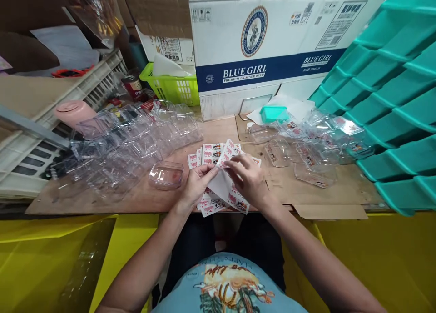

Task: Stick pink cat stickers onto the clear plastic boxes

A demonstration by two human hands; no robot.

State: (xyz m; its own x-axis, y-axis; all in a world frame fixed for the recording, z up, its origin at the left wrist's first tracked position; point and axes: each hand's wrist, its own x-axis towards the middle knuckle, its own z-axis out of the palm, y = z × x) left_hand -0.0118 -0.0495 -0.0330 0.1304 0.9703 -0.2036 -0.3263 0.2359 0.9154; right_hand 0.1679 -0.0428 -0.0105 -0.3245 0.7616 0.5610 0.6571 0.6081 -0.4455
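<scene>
- Wooden desk (216,129): flat, smooth, brown; carries the work. Flat cardboard covers part of its right half.
- White carton (289,36): corrugated cardboard with a blue printed band; stands along the desk's far edge.
- Teal bins (405,104): moulded plastic, stacked in sloping tiers at the desk's right edge.
- Left heap of clear boxes (136,142): thin, glossy plastic, rounded corners; extends from the far left corner toward the near edge. No stickers can be made out on these; judged as remaining work.
- Right group of clear boxes (308,154): same material; lies toward the desk's right edge. Printed stickers show on several; judged as completed. Group is smaller than the left heap, so work appears partway, with more left than done.
- Stack of sticker sheets (211,154): flat paper, pink print; fanned at the middle of the near edge.
- Held sticker sheet (220,188): bent, blank white area exposed; positioned above the stack.
- Left hand (198,180): thumb and forefinger pinch the held sheet's edge.
- Right hand (250,179): fingers curled against the same sheet; cannot tell whether a sticker is gripped.
- Single clear box (166,175): rounded, shallow; near the left hand, toward the near edge.
</scene>
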